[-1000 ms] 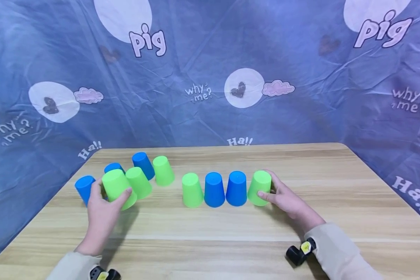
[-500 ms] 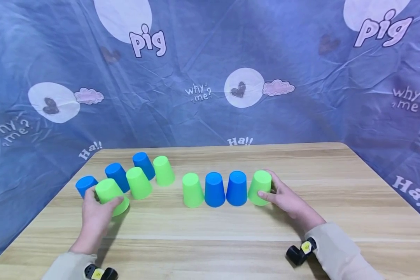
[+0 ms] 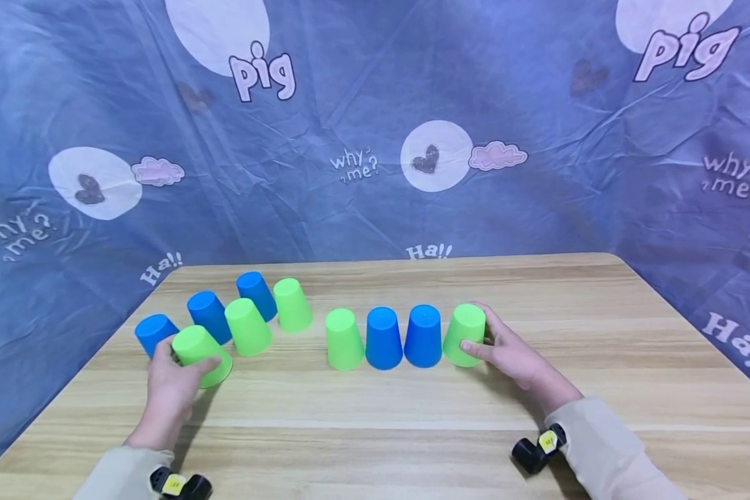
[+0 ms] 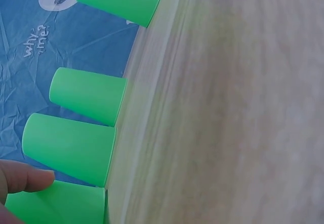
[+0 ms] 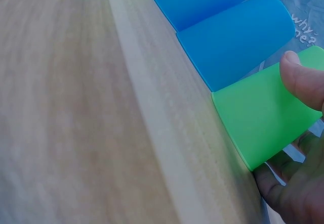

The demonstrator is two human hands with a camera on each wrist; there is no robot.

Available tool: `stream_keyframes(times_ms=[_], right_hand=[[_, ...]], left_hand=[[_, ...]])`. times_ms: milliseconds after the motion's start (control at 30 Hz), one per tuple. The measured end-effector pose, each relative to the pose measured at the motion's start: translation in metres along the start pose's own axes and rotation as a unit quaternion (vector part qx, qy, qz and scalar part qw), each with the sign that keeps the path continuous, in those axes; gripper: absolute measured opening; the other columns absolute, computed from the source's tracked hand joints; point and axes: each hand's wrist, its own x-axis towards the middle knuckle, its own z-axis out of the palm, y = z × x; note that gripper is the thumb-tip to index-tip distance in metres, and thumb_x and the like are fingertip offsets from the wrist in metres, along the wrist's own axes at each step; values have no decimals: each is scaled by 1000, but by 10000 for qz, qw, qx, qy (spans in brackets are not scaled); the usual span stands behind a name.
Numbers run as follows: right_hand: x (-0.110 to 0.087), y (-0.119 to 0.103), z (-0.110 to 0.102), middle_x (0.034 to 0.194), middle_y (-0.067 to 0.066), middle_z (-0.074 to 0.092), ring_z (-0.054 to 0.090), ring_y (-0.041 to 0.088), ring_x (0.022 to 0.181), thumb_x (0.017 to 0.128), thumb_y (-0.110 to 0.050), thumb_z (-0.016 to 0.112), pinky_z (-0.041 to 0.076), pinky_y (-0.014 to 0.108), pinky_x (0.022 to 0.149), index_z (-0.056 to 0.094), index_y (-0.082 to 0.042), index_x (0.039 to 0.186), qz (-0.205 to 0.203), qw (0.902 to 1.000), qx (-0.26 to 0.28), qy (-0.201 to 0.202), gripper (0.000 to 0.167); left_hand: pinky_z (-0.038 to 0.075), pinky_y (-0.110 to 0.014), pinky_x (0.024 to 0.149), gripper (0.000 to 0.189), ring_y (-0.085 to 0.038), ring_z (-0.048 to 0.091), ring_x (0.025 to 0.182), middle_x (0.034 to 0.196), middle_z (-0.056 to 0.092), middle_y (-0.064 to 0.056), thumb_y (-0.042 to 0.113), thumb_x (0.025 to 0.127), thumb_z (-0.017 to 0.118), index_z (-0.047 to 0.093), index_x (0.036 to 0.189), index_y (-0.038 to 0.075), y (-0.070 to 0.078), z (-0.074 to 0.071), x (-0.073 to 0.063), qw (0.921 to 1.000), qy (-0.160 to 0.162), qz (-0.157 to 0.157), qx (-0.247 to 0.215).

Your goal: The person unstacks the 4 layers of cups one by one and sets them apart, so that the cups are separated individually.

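Observation:
My left hand point(image 3: 170, 385) grips an upside-down green cup point(image 3: 201, 355) at the front of the left group, its thumb across the near side point(image 4: 55, 204). Just behind that cup stands a blue cup point(image 3: 154, 332), partly hidden by the hand. On the right, my right hand point(image 3: 506, 351) holds another upside-down green cup point(image 3: 464, 335) at the end of a row, thumb on its front and fingers behind it point(image 5: 271, 107). Left of it in that row stand a blue cup point(image 3: 423, 337), a second blue cup point(image 3: 384, 338) and a green cup point(image 3: 344, 339).
Farther back in the left group are two blue cups, one in the middle point(image 3: 209, 316) and one at the back point(image 3: 256, 295), paired with a middle green cup point(image 3: 247, 326) and a back green cup point(image 3: 292, 305). A printed blue cloth point(image 3: 375, 208) hangs behind the wooden table point(image 3: 375, 430).
My left hand has brought its green cup left, toward me and down to the table, in front of the left blue cup. The right hand stays at its green cup.

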Motion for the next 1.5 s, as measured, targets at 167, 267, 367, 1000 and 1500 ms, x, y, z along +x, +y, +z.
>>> stream_keyframes(times_ms=[167,267,367,1000,1500], right_hand=[[-1,0,-1,137,27,35,24,48,130,88,-17,59,11,70,101,18,-9,144,-27,10000,-9,7,70],[-1,0,-1,136,27,36,25,49,130,88,-17,59,12,70,101,19,-9,144,-66,10000,-26,13,69],[-1,0,-1,136,27,36,25,49,130,88,-17,60,11,70,101,19,-9,144,-67,10000,-10,9,69],[-1,-3,0,136,28,36,25,49,130,88,-18,60,13,69,102,18,-9,145,77,10000,-22,58,71],[0,-2,0,134,27,39,27,48,129,89,-16,59,14,68,102,18,-9,144,4,10000,-25,53,69]], left_hand=[[26,-63,102,83,-48,23,131,146,20,-29,3,83,62,8,146,1,-1,1,1,9999,-101,-19,-60],[26,-63,102,84,-47,22,131,147,19,-29,2,82,62,8,146,2,-1,2,1,9999,-112,-1,-107],[25,-60,104,85,-45,20,134,149,16,-25,4,82,63,7,147,5,2,1,-2,9998,4,133,-119],[21,-37,113,64,-23,28,135,141,34,-12,-1,82,65,32,137,-1,78,60,-58,9604,-8,2545,-1132],[13,-53,112,89,-30,4,141,154,7,-9,5,79,68,11,147,13,81,136,-68,9641,-1313,938,-2107]])
